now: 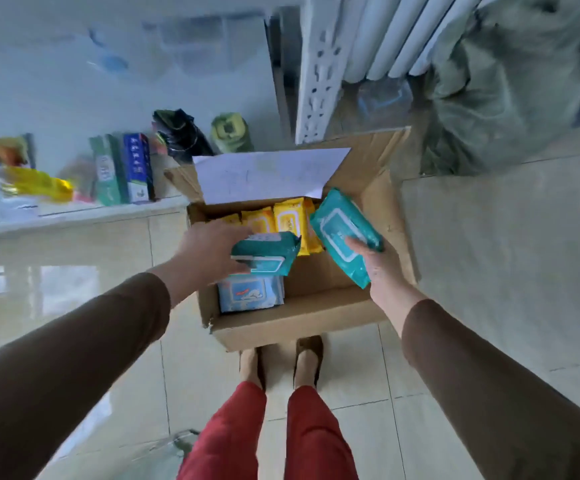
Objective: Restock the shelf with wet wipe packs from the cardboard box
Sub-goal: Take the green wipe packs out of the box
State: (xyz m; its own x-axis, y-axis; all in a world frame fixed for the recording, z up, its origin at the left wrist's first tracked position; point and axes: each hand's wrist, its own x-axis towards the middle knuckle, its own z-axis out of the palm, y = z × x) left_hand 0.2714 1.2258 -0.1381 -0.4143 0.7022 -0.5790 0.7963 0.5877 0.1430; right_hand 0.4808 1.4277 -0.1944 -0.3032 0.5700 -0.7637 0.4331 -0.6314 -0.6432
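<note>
An open cardboard box (316, 317) stands on the tiled floor in front of my feet. My left hand (208, 251) grips a teal wet wipe pack (267, 252) above the box's left side. My right hand (382, 271) holds a second teal wet wipe pack (342, 233), tilted, over the box's right side. Inside the box lie yellow wipe packs (281, 216) at the far end and a light blue wipe pack (250, 294) near the front left. The white shelf (73, 213) runs low along the left.
The shelf carries green and blue boxes (122, 168), a yellow packet (35, 183), a black bag (181, 133) and a green roll (231, 131). A white perforated shelf upright (319, 74) and a radiator stand behind the box. A large grey-green bag (510, 84) sits at the right.
</note>
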